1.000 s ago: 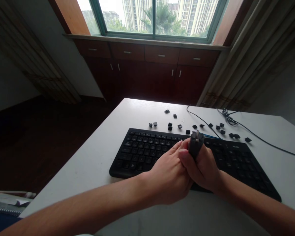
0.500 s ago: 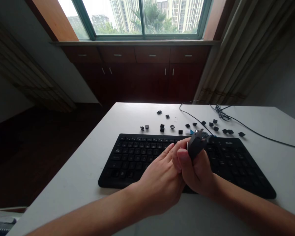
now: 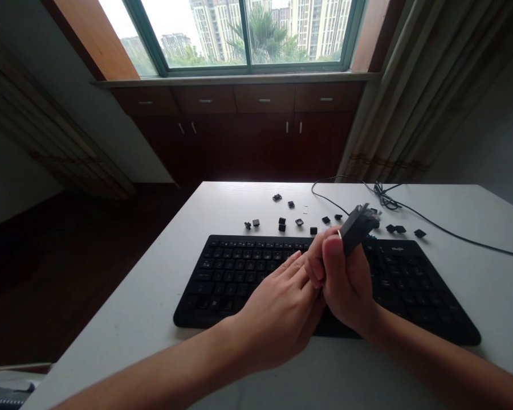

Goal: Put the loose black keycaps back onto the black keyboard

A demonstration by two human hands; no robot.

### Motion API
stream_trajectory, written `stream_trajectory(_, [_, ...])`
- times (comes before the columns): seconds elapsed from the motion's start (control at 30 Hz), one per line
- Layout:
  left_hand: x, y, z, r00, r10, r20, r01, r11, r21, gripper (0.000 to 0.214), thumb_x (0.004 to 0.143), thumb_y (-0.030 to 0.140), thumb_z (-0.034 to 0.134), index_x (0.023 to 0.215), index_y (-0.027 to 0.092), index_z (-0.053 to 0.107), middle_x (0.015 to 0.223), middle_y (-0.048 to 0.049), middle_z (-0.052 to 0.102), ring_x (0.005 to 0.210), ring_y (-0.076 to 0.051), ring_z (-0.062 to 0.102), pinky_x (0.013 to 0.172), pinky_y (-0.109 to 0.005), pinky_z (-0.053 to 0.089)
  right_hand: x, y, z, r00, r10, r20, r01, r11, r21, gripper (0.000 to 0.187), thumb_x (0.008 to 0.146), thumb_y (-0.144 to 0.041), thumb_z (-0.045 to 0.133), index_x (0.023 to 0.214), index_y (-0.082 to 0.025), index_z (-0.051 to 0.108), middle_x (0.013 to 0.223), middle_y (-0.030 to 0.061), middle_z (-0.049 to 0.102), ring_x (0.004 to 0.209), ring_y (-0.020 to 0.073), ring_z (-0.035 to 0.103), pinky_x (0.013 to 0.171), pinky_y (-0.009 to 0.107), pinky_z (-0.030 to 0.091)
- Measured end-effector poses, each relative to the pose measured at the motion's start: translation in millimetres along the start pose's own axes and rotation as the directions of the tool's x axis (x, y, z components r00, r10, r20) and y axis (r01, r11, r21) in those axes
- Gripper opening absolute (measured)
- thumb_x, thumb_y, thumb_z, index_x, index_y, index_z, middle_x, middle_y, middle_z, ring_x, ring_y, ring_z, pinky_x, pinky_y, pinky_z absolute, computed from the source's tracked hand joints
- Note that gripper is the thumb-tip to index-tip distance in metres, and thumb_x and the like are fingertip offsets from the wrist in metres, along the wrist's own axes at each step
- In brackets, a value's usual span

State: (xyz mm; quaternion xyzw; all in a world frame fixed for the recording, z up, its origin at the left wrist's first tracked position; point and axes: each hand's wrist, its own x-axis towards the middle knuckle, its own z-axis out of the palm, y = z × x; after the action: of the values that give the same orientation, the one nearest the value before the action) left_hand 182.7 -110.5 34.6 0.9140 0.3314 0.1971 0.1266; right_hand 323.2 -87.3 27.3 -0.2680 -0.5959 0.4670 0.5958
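Observation:
My right hand [image 3: 346, 273] is closed around a dark grey keycap puller [image 3: 357, 229], its thin metal prongs pointing up and away from me. The tool is above the far edge of the black keyboard [image 3: 222, 273]. My left hand [image 3: 277, 313] lies over the middle of the keyboard with its fingers stretched out. Its fingertips are beside the right hand and partly hidden by it. Whether anything is under the left palm cannot be seen.
Several loose black keycaps [image 3: 282, 224] are scattered on the white table [image 3: 154, 279] beyond the keyboard. A black cable [image 3: 444, 226] runs across the right side, bundled near the back edge. Drawers and cabinets [image 3: 239, 136] stand under the window.
My right hand has lifted a little up and to the right with the keycap puller, away from the left hand. The left hand has barely moved. The view has tilted slightly.

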Motion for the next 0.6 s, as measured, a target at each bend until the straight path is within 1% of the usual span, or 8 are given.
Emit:
stream_trajectory(0.1, [-2.9, -3.9, -3.4, 0.999, 0.013, -0.032, -0.013, 1.0, -0.001, 0.036, 0.102, 0.023, 0.045, 0.135, 0.017, 0.059, 0.147, -0.0096, 0.055, 0.144, -0.023, 0.044, 0.123, -0.043, 0.036, 8.6, -7.4, -1.0, 0.989, 0.03, -0.145, -0.02, 0.997, 0.073, 0.041, 0.105, -0.049, 0.04, 0.074, -0.022, 0.046, 0.059, -0.0047, 0.047, 0.043, 0.0084, 0.043, 0.042, 0.024, 0.035])
stream_trajectory(0.2, [-6.6, -8.9, -3.9, 0.993, 0.06, -0.103, -0.056, 0.998, 0.038, 0.028, 0.103, 0.025, 0.05, 0.122, 0.019, 0.068, 0.137, -0.0075, 0.064, 0.132, -0.024, 0.056, 0.113, -0.041, 0.049, 20.3, -12.8, -11.1, 0.946, 0.069, -0.318, -0.036, 0.993, 0.109, 0.038, 0.101, -0.054, 0.045, 0.079, -0.024, 0.048, 0.061, -0.0055, 0.049, 0.038, 0.0081, 0.045, 0.033, 0.021, 0.028])
stream_trajectory(0.27, [-7.4, -11.3, -4.0, 0.986, 0.083, -0.148, -0.078, 0.996, 0.044, 0.024, 0.102, 0.027, 0.054, 0.115, 0.019, 0.071, 0.126, -0.0065, 0.071, 0.121, -0.023, 0.063, 0.103, -0.04, 0.055, 28.6, -14.6, -22.2, 0.922, 0.057, -0.383, -0.03, 0.997, 0.075, 0.037, 0.099, -0.055, 0.05, 0.08, -0.024, 0.049, 0.061, -0.0058, 0.05, 0.039, 0.0087, 0.046, 0.033, 0.021, 0.029])
stream_trajectory(0.33, [-6.8, -13.4, -5.7, 0.982, 0.093, -0.162, -0.095, 0.996, -0.003, 0.021, 0.101, 0.027, 0.056, 0.113, 0.018, 0.072, 0.115, -0.0055, 0.074, 0.109, -0.021, 0.067, 0.095, -0.037, 0.057, 36.5, -14.1, -33.7, 0.92, 0.052, -0.389, -0.036, 0.998, 0.049, 0.036, 0.098, -0.053, 0.055, 0.078, -0.023, 0.048, 0.059, -0.0062, 0.048, 0.04, 0.0084, 0.045, 0.035, 0.021, 0.031])
stream_trajectory(0.4, [-5.6, -17.4, -9.6, 0.983, 0.074, -0.169, -0.087, 0.994, -0.07, 0.02, 0.1, 0.026, 0.058, 0.113, 0.018, 0.07, 0.109, -0.0049, 0.075, 0.1, -0.018, 0.068, 0.09, -0.033, 0.058, 43.4, -10.7, -42.7, 0.913, 0.056, -0.405, -0.022, 0.996, 0.088, 0.032, 0.096, -0.045, 0.06, 0.077, -0.023, 0.048, 0.058, -0.0069, 0.047, 0.044, 0.0084, 0.044, 0.039, 0.021, 0.034])
stream_trajectory(0.5, [-4.9, -30.0, -18.0, 0.976, -0.026, -0.214, 0.004, 0.995, -0.102, 0.019, 0.099, 0.028, 0.06, 0.114, 0.019, 0.069, 0.106, -0.0046, 0.074, 0.097, -0.017, 0.068, 0.087, -0.033, 0.057, 50.2, -1.6, -48.8, 0.885, 0.028, -0.464, 0.083, 0.973, 0.217, 0.022, 0.092, -0.037, 0.066, 0.086, -0.025, 0.049, 0.062, -0.0074, 0.049, 0.055, 0.0104, 0.05, 0.053, 0.022, 0.045])
stream_trajectory(0.57, [-5.1, -41.0, -23.1, 0.963, -0.088, -0.255, 0.069, 0.994, -0.081, 0.018, 0.099, 0.029, 0.061, 0.113, 0.02, 0.069, 0.107, -0.0051, 0.073, 0.098, -0.018, 0.068, 0.087, -0.035, 0.057, 51.6, 3.6, -49.0, 0.89, 0.029, -0.455, 0.109, 0.956, 0.274, 0.022, 0.09, -0.035, 0.07, 0.09, -0.027, 0.05, 0.066, -0.0071, 0.052, 0.063, 0.0115, 0.054, 0.064, 0.024, 0.05])
stream_trajectory(0.6, [-5.2, -46.1, -25.0, 0.957, -0.108, -0.269, 0.093, 0.993, -0.07, 0.018, 0.099, 0.029, 0.061, 0.113, 0.021, 0.069, 0.108, -0.0056, 0.073, 0.097, -0.019, 0.068, 0.086, -0.035, 0.057, 51.3, 5.0, -48.6, 0.902, 0.05, -0.428, 0.084, 0.954, 0.288, 0.023, 0.089, -0.035, 0.071, 0.089, -0.027, 0.05, 0.068, -0.0068, 0.053, 0.067, 0.0118, 0.056, 0.068, 0.025, 0.052])
